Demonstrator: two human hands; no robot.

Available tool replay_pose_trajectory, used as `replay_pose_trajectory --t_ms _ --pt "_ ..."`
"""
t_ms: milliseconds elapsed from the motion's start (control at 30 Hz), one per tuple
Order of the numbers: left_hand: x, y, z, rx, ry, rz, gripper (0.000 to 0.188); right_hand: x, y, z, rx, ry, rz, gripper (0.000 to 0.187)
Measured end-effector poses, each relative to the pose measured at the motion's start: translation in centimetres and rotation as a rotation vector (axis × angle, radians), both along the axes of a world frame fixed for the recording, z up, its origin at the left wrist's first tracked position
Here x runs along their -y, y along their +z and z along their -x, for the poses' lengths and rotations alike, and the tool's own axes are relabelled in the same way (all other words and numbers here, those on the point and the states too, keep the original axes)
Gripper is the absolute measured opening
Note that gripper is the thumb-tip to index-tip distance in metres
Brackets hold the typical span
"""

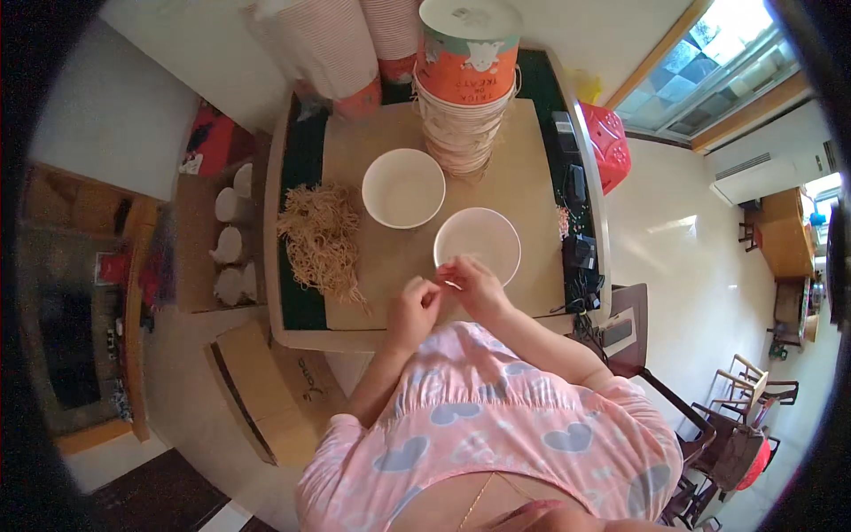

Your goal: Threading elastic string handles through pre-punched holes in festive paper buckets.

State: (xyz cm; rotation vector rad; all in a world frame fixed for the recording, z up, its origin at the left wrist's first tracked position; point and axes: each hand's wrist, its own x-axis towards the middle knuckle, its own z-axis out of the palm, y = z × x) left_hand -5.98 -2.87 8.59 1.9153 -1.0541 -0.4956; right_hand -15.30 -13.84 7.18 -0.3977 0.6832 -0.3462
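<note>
Over brown board [390,266], hands [415,312] [479,288] near white bucket [483,241], pale floor [678,293], bright window [700,71]

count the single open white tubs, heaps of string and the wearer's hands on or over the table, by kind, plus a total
White tubs: 2 (left tub, right tub)
String heap: 1
Hands: 2 (left hand, right hand)
Total: 5

On the desk [292,338], a heap of cords [321,239] lies along the left edge. Right of it stands an open bucket [403,188]; a second bucket [480,238] sits farther right, nearer the front edge. Behind both, a bucket stack [467,102] stands toward the back edge.
</note>
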Motion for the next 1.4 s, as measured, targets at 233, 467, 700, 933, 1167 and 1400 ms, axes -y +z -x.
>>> replay_pose_trajectory --t_ms 233,467,700,933,1167,1400 --pt "-2.9 -1.5 1.6 -0.166 -0.286 -0.206 0.013 3.3 0.5 6.0 -0.151 0.345 0.412 0.024" --pt "1.4 -0.1 1.9 -0.449 -0.155 0.096 0.026 1.2 1.8 6.5 -0.351 0.607 1.242 0.017" --pt "2.3 -2.0 2.2 -0.564 -0.154 0.207 0.012 0.6 1.6 7.1 -0.32 0.506 1.341 0.015" --pt "4.0 -2.9 3.4 -0.621 -0.108 0.038 0.005 0.7 0.8 7.9 -0.523 0.138 1.164 0.008" --pt "6.7 -5.0 2.9 -0.13 -0.152 0.122 0.014 3.2 -1.2 9.4 -0.637 0.012 1.199 0.006" --pt "8.2 -6.9 5.5 0.252 -0.407 0.009 0.034 5.6 -7.4 10.6 -0.599 -0.182 0.894 0.012"
